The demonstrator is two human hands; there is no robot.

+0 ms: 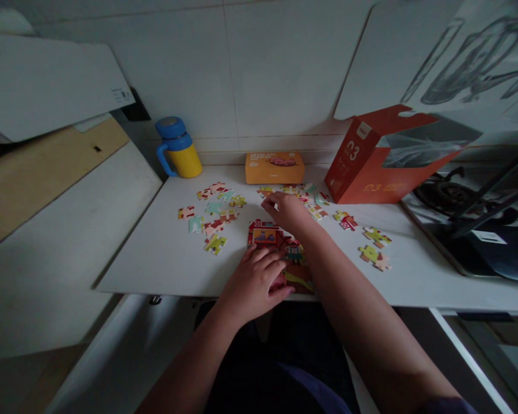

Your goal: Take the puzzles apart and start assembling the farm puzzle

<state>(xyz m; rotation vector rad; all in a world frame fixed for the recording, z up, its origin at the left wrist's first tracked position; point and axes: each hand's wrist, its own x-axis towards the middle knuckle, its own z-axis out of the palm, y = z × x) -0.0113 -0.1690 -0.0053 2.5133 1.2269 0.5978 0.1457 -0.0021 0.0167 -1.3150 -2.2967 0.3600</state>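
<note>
A partly joined jigsaw puzzle (265, 236) with a red barn picture lies near the table's front edge. My left hand (259, 273) rests flat on its lower left part, fingers stretched out and covering some of it. Just beyond the puzzle, my right hand (287, 210) hovers with its fingers curled together in a pinch. Whatever those fingertips hold, if anything, is too small and hidden to make out. Loose puzzle pieces (317, 211) lie behind and beside the right hand. Another scatter of loose puzzle pieces (214, 208) spreads to the left.
An orange box (275, 168) stands against the wall, with a blue and yellow mug (183, 155) to its left. A larger red-orange box (371, 167) holds clear plastic. More puzzle pieces (375, 257) lie at right, near a gas stove (449, 195). White panels (60, 247) lean at left.
</note>
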